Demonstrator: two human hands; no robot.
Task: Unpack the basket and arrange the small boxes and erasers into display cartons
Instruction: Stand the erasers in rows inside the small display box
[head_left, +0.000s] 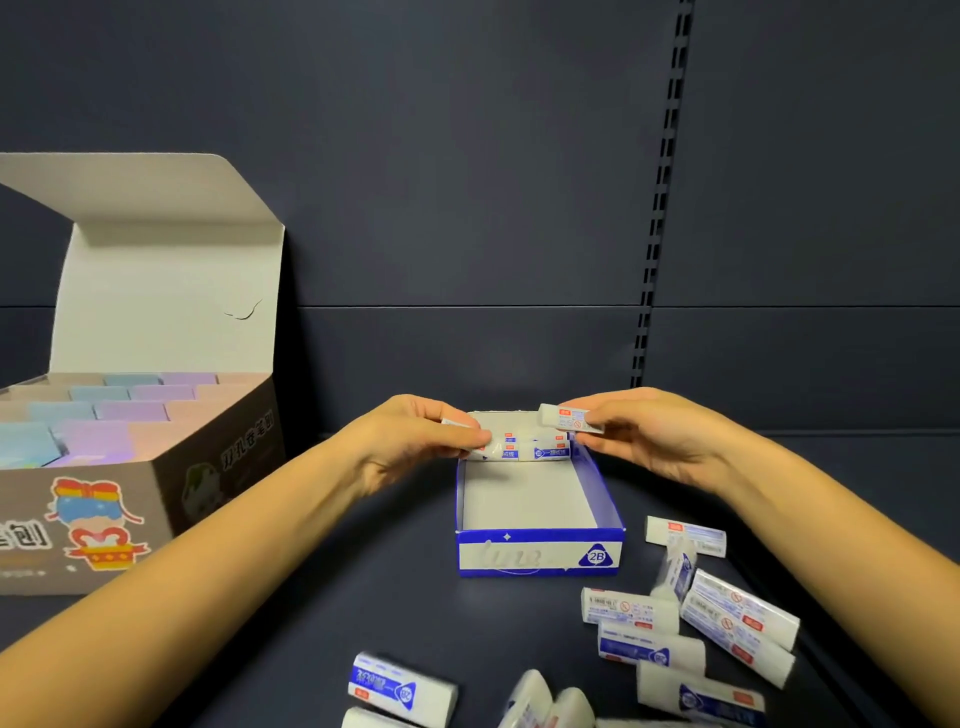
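Note:
A small blue and white display carton (540, 551) marked 2B stands open on the dark shelf. A few wrapped white erasers (545, 449) stand in a row at its far end. My left hand (415, 441) reaches over the carton's far left corner and pinches an eraser (480, 451) at the row's left end. My right hand (644, 436) hovers over the far right corner, holding another eraser (569, 418) by its end, just above the row. The near part of the carton holds nothing.
Several loose wrapped erasers (691, 623) lie scattered on the shelf near and right of the carton, more at the bottom edge (400, 686). A large open brown carton (135, 499) with pastel small boxes stands at left, lid up. A dark back panel rises behind.

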